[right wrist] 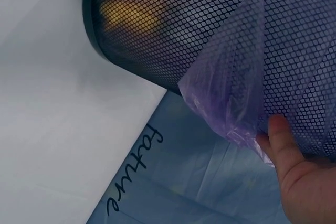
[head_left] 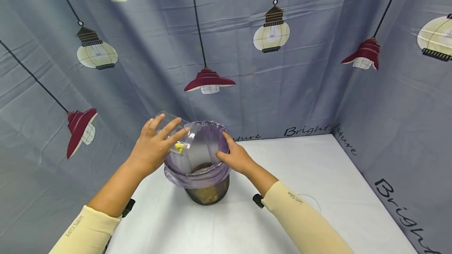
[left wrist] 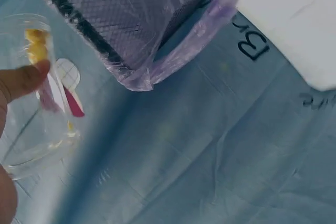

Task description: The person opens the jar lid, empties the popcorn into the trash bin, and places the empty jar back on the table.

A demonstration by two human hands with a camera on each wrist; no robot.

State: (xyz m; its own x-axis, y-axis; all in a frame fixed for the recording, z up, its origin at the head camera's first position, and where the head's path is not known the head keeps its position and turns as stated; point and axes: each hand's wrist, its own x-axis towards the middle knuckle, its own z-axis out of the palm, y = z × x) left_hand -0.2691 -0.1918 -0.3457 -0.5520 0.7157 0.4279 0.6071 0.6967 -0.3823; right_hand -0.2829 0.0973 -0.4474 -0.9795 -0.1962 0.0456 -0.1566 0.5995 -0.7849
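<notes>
My left hand point(head_left: 152, 148) holds a clear plastic container point(left wrist: 47, 132), tilted at the left side of the bin's mouth. Small yellow pieces point(head_left: 179, 147) show inside it, and the left wrist view has the thumb across its wall. A dark mesh trash bin point(head_left: 222, 188) stands upright on the table, lined with a thin purple bag point(head_left: 203, 179) folded over its rim. My right hand point(head_left: 240, 160) grips the bin's right rim through the bag, thumb inside. Through the mesh in the right wrist view, something yellow point(right wrist: 128, 17) shows low in the bin, blurred.
A white tabletop point(head_left: 282, 156) spreads around the bin. Grey-blue curtains point(head_left: 300, 89) printed with lamps and lettering stand close behind and at both sides. A thin pale loop, perhaps a cord point(head_left: 314, 198), lies near the right sleeve.
</notes>
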